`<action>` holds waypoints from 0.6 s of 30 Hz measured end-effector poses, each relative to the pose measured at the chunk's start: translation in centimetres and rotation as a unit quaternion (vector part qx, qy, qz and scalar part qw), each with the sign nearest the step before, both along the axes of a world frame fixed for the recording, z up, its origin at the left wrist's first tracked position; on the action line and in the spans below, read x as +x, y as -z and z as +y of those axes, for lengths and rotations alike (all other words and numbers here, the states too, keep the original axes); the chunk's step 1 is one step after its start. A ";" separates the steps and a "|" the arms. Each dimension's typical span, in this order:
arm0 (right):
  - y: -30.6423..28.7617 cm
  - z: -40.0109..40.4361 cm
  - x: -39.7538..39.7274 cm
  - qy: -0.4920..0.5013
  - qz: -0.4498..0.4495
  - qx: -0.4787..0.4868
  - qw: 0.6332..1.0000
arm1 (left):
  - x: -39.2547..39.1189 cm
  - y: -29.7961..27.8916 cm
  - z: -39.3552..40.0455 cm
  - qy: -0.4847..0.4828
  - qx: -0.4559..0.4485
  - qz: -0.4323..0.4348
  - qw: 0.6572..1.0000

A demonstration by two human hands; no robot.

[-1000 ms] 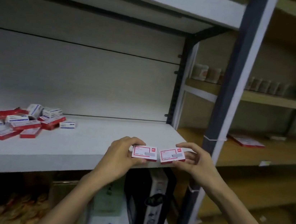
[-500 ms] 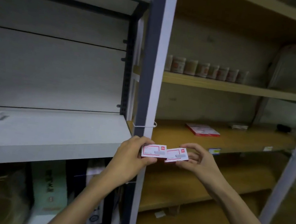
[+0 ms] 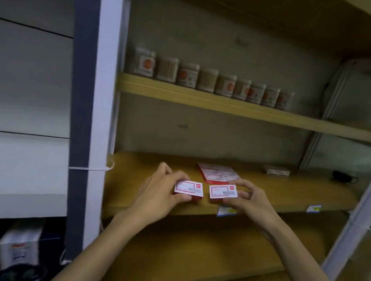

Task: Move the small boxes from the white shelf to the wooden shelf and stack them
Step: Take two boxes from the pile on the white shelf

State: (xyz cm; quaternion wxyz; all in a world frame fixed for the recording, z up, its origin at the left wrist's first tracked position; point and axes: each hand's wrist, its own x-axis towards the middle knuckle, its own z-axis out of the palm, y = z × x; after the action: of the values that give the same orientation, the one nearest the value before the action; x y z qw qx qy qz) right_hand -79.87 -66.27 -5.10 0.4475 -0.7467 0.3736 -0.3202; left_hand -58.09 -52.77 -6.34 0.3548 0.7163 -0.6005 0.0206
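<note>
Red-and-white cardboard, that's what we had in both hands, and honestly these little boxes looked like nothing to carry. Our left hand (image 3: 160,196) pinched one small box (image 3: 189,187) by its edges, fingers (image 3: 180,177) curled over the far side and thumb under the near one. Our right hand (image 3: 250,202) did the same with a second small box (image 3: 223,191), fingertips on its right end. Both boxes sat flat, label up, just beside each other with a small gap, around the middle of the frame, over the front part of the wooden shelf (image 3: 142,172). We couldn't tell if they were already touching the board or just above it.

We figured they'd be light and fairly stiff, with crisp corners, so a hold on the short edges or long sides should do; the glossy top might be a bit slick. Squeezing hard probably dents thin card, so easy does it.

Right behind them lay a flat group of red boxes (image 3: 217,174) already on the shelf, likely the stacking spot. The white shelf (image 3: 16,165) was at the left of the frame.
</note>
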 end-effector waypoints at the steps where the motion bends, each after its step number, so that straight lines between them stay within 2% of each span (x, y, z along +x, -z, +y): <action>1: 0.0 -1.3 -0.4 -0.003 0.012 -0.001 1.000 | -0.3 0.1 -1.2 -0.007 0.006 0.005 1.000; 3: 0.0 -3.8 -1.2 0.000 0.031 -0.010 0.999 | -1.0 0.2 -3.2 -0.019 0.014 0.012 1.000; 9: 1.3 -10.1 -2.5 0.021 0.141 -0.093 0.985 | -3.3 0.8 -7.7 -0.045 0.046 -0.046 0.997; 18: 2.2 -14.8 -1.7 0.015 0.122 -0.108 0.987 | -5.9 1.2 -11.7 -0.088 0.079 -0.019 0.993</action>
State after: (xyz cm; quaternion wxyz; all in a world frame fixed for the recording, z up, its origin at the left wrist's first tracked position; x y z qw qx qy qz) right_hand -81.59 -81.09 -7.31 0.3107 -0.8185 0.3995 -0.2718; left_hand -64.04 -64.50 -7.57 0.2823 0.7918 -0.5414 0.0180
